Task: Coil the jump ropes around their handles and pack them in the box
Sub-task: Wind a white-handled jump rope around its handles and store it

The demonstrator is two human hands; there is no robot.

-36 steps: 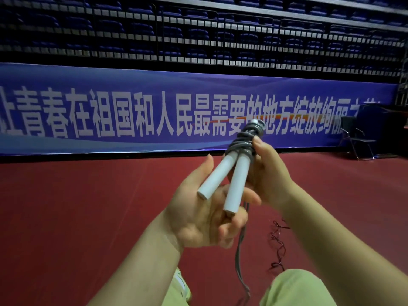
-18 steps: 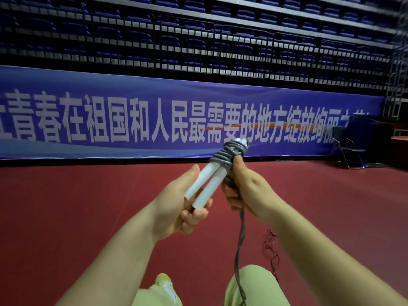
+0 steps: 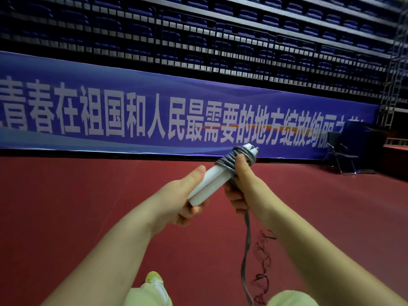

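Left hand (image 3: pixel 181 200): clenched round the near ends of the two white handles (image 3: pixel 206 185), thumb lying along the top; a second ago the palm was spread beneath them, now the grip has closed

Right hand (image 3: pixel 239 183): thumb pressed on the grey coil (image 3: pixel 235 159), fingers curled round the rope (image 3: pixel 246 250) just under it; it has slid down from the far end of the bundle to the last turns

Jump rope: held up between both hands, above the red floor (image 3: pixel 88 206); the handles lie side by side, their far ends wrapped; the free tail hangs from the right hand down past the knee

Change: the bundle has been carried further from the body and the turns look tighter; I judge the winding well on but not done, since a tail hangs loose

Nearby: a thin dark cord (image 3: pixel 263 261) lies tangled on the floor beside the tail

Box: nowhere in sight; packing not yet begun
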